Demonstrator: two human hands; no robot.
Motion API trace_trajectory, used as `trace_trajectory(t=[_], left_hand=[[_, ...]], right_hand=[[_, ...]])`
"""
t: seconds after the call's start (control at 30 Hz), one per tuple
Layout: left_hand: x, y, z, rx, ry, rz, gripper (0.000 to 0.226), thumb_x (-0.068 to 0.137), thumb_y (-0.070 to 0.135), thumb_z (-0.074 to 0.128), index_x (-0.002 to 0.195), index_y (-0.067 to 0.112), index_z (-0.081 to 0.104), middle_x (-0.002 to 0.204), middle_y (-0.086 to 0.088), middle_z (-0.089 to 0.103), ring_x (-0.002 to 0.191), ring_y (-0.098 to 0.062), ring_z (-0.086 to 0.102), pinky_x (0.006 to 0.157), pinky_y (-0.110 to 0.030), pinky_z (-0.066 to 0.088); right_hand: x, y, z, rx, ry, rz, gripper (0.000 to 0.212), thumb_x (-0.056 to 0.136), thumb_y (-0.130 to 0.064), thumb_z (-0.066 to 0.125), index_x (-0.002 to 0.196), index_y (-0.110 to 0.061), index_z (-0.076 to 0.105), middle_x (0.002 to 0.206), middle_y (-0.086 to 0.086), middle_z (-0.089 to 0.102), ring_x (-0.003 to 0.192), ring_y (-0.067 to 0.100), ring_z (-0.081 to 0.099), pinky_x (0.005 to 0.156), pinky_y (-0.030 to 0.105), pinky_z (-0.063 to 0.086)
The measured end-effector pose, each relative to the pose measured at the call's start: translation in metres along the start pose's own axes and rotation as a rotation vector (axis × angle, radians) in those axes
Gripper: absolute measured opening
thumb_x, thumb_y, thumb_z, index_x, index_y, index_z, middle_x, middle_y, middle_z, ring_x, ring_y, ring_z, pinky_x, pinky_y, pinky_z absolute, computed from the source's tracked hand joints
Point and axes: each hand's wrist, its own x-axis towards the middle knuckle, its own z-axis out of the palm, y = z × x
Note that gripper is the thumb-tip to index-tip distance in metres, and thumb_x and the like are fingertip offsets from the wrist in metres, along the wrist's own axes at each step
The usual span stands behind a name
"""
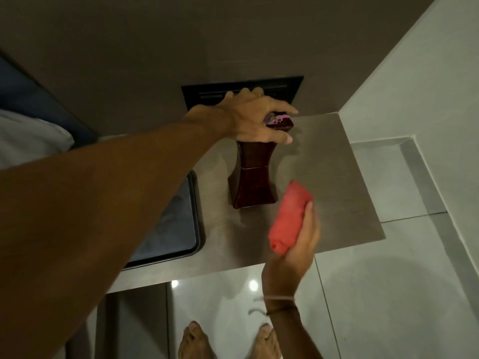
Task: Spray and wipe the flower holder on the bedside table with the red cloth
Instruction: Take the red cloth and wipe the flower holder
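The fingers (281, 137) of the left hand (248, 117) were curled over the top of the flower holder (252, 174), thumb low on its near side and the other fingers spread across the rim, gripping it from above. A bit of purple and pink showed between those fingers at the holder's mouth; what it was could not be told. The right hand (295, 244) was closed around the red cloth (287, 216), which was folded into a thick pad, the fingertips wrapped over its right edge and the thumb hidden behind it. The cloth was held up in the air just to the right of the holder's foot, near it but not touching.

The flower holder was dark red and glossy, narrow at the waist and flared at top and bottom, and it stood upright on the table (324, 177), towards the back middle of the brown surface. To its left, partly under the left forearm, lay a dark tray (181, 229) with a raised rim. Behind the holder, a black panel (290, 86) was set in the wall, half covered by the left hand.

Further out, a bed with a white pillow (31, 141) showed at the left edge. Below the table's front edge, pale glossy floor tiles (388, 294) reflected light, and two bare feet (194, 340) stood there. Thin bands circled the right wrist.
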Motion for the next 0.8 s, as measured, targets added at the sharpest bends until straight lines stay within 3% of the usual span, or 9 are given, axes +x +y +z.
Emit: trace_trajectory(t=[0.03,0.1,0.17,0.27,0.4,0.47,0.57,0.7,0.8], left_hand=[[0.0,-0.001,0.0,-0.002,0.004,-0.001,0.073,0.081,0.076,0.054,0.148,0.055,0.034,0.139,-0.015,0.046,0.131,-0.038,0.043,0.109,-0.06,0.028],[0.002,-0.002,0.001,-0.015,0.015,-0.002,0.075,0.077,0.078,0.054,0.146,0.057,0.035,0.139,-0.015,0.047,0.133,-0.039,0.042,0.11,-0.062,0.027],[0.004,-0.004,0.001,-0.025,0.011,-0.008,0.077,0.074,0.08,0.052,0.145,0.058,0.035,0.143,-0.015,0.046,0.136,-0.039,0.041,0.112,-0.064,0.027],[0.008,-0.005,-0.002,-0.035,0.001,-0.026,0.077,0.074,0.082,0.053,0.145,0.06,0.033,0.151,-0.011,0.046,0.141,-0.036,0.041,0.115,-0.064,0.028],[0.008,-0.005,-0.003,-0.042,0.001,-0.032,0.078,0.072,0.084,0.051,0.145,0.061,0.033,0.149,-0.009,0.048,0.138,-0.034,0.045,0.114,-0.065,0.031],[0.006,-0.004,-0.002,-0.035,0.003,-0.039,0.077,0.075,0.082,0.053,0.145,0.059,0.033,0.144,-0.012,0.048,0.134,-0.035,0.045,0.113,-0.064,0.029],[0.004,-0.002,-0.001,-0.04,0.012,-0.041,0.075,0.079,0.077,0.055,0.148,0.057,0.033,0.141,-0.014,0.047,0.133,-0.037,0.043,0.111,-0.063,0.027],[0.001,-0.004,0.002,-0.028,0.012,-0.03,0.078,0.078,0.08,0.052,0.149,0.056,0.03,0.142,-0.015,0.046,0.132,-0.038,0.042,0.109,-0.062,0.028],[0.002,-0.004,0.002,-0.033,0.014,-0.043,0.08,0.077,0.082,0.051,0.149,0.056,0.03,0.143,-0.015,0.046,0.135,-0.038,0.041,0.112,-0.063,0.026]], right_hand=[[0.014,-0.009,0.011,-0.025,0.014,-0.009,0.07,0.092,-0.039,0.048,0.155,-0.037,0.017,0.163,0.002,0.021,0.146,0.011,0.026,0.109,0.042,0.045],[0.035,-0.022,0.04,-0.227,-0.114,-0.135,0.077,0.09,-0.037,0.046,0.157,-0.032,0.009,0.167,0.006,0.003,0.152,0.027,0.014,0.113,0.06,0.035],[0.038,-0.021,0.066,-0.447,-0.264,-0.283,0.071,0.096,-0.046,0.034,0.158,-0.025,0.006,0.165,0.016,0.002,0.152,0.036,0.009,0.119,0.06,0.024],[0.027,-0.003,0.076,-0.571,-0.289,-0.33,0.061,0.104,-0.05,0.015,0.157,-0.019,0.015,0.164,0.021,0.014,0.153,0.035,0.011,0.123,0.054,0.019],[-0.001,0.029,0.048,-0.701,-0.455,-0.525,0.057,0.103,-0.036,0.034,0.156,-0.021,0.021,0.164,0.017,0.017,0.152,0.033,0.016,0.12,0.053,0.026],[-0.017,0.032,0.033,-0.62,-0.54,-0.468,0.066,0.094,-0.03,0.047,0.155,-0.022,0.025,0.164,0.013,0.019,0.151,0.033,0.02,0.117,0.056,0.033],[-0.035,0.029,0.011,-0.351,-0.413,-0.184,0.066,0.085,-0.013,0.065,0.147,-0.017,0.044,0.157,0.011,0.036,0.142,0.036,0.039,0.101,0.057,0.05],[-0.009,0.004,0.004,0.076,-0.031,0.112,0.059,0.085,-0.003,0.049,0.141,-0.02,0.049,0.141,0.011,0.048,0.12,0.022,0.055,0.09,0.048,0.058],[0.027,-0.02,0.015,0.17,0.05,0.037,0.07,0.071,0.001,0.046,0.136,-0.022,0.053,0.132,0.007,0.045,0.115,0.028,0.054,0.088,0.053,0.055]])
